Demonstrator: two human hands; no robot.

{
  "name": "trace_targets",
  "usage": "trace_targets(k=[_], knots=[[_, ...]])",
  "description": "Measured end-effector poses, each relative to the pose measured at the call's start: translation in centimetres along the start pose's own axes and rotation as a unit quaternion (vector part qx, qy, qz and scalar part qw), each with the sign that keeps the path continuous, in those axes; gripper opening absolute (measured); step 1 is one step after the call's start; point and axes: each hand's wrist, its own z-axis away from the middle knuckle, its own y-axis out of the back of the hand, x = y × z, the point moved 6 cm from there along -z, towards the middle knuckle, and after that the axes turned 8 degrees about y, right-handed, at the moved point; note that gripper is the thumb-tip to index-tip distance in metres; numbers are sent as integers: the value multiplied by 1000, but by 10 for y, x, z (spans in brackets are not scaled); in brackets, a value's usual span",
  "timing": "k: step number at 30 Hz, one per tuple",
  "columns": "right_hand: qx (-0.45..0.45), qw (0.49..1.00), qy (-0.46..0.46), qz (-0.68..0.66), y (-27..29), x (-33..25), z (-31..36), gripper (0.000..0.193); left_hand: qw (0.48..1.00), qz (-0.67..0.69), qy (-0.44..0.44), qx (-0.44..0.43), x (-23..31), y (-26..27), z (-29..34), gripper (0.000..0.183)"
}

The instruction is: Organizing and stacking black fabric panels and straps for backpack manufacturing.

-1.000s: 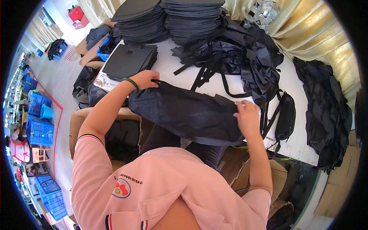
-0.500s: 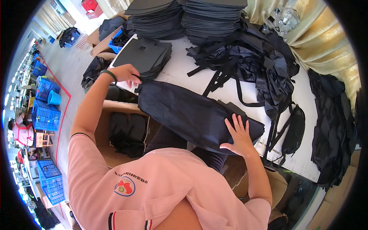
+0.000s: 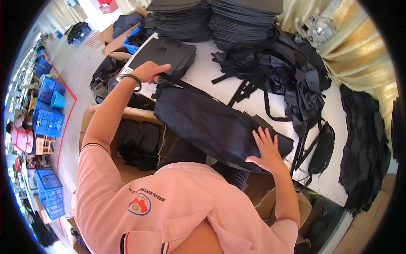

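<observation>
A long black fabric bag piece [image 3: 203,122] lies across the near edge of the white table, partly over my lap. At its left end my left hand [image 3: 149,73] is closed on a black strap [image 3: 186,86], which stretches along the bag's far side toward the right. My right hand [image 3: 269,151] rests flat on the bag's right end, fingers spread. Dark stiff edges [image 3: 264,122] show from behind the bag near that hand.
Tall stacks of black panels [image 3: 241,25] stand at the back, with a lower stack [image 3: 169,57] nearer. Black fabric and straps [image 3: 292,76] heap at the right, beside a small black pouch [image 3: 322,148]. An open cardboard box [image 3: 95,120] sits below left; gold curtains [image 3: 359,51] hang right.
My left hand has moved from the bag's left corner up and to the right, drawing the strap out along the far edge. My right hand stays flat on the bag.
</observation>
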Motion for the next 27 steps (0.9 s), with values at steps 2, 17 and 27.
trace_targets(k=[2, 17, 27], knots=[[137, 989, 42, 20, 39, -14, -10, 75, 995, -22, -92, -26, 26, -6, 20, 68], [148, 780, 93, -601, 74, -97, -158, 26, 960, -3, -261, 99, 99, -38, 61, 54], [159, 759, 83, -626, 62, -94, -143, 22, 926, -207, -243, 202, -23, -8, -35, 61]])
